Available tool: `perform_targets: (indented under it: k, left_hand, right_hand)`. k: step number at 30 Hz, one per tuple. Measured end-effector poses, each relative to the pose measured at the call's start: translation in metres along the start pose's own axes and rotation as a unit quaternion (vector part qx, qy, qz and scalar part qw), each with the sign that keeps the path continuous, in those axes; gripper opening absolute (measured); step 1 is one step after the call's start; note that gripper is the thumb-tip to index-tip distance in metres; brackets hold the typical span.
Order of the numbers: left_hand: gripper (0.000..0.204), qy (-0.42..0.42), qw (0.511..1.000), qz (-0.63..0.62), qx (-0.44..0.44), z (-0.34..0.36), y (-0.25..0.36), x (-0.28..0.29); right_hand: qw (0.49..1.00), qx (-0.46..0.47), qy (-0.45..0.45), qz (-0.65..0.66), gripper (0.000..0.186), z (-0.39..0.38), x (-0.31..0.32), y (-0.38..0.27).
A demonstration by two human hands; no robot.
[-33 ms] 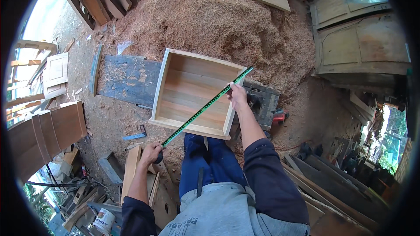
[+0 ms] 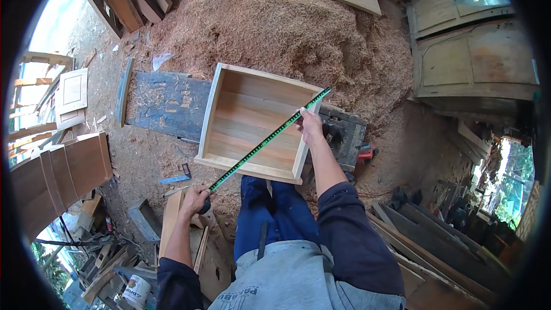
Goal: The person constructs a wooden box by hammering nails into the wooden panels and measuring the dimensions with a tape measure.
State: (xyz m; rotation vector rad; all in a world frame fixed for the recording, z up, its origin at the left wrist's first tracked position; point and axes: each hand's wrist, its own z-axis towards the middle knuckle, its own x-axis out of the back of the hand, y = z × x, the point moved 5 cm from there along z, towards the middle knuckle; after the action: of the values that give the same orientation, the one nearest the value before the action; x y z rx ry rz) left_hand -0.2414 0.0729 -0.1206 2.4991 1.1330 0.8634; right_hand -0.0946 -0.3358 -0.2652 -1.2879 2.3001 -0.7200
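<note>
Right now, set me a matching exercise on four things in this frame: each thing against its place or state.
Things:
1. green tape measure
2. wooden box
3. left hand
4. right hand

Places or states:
A. grips the tape's case, off the box's near left corner
B. lies open side up beside the sawdust pile
C. stretched corner to corner across the box
D. presses the tape on the box's far right corner

Pairs: 1-C, 2-B, 3-A, 4-D

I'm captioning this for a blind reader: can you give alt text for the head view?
Two hands stretch a green tape measure diagonally across an open wooden box: right hand near its far corner, left hand at the near. Sawdust is heaped behind.
</note>
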Motion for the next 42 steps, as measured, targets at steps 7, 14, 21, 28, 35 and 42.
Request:
perform_targets:
  k: [7,14,21,28,35,42]
  left_hand:
    - [0.03,0.005,1.0,0.006,-0.021,0.042,-0.049,0.034]
    - [0.032,0.0,0.998,0.065,0.002,0.074,-0.065,0.046]
    - [0.029,-0.003,0.996,0.09,0.015,0.103,-0.086,0.072]
    - [0.028,-0.019,0.996,0.085,0.015,0.118,-0.103,0.069]
    - [0.026,-0.016,0.999,0.042,-0.014,0.121,-0.095,0.071]
    - [0.026,-0.042,0.998,0.038,-0.007,0.126,-0.097,0.074]
  right_hand:
    - [0.999,-0.03,-0.012,-0.016,0.02,0.005,-0.023,0.018]
    - [1.0,-0.025,-0.003,-0.008,0.017,0.01,-0.033,0.016]
    - [0.999,-0.03,-0.01,0.016,0.022,0.02,-0.038,0.03]
    - [0.999,-0.038,0.0,-0.002,0.03,0.013,-0.045,0.031]
    - [0.999,-0.039,-0.003,-0.003,0.032,0.013,-0.037,0.037]
    - [0.999,-0.029,-0.015,-0.016,0.033,0.009,-0.039,0.039]
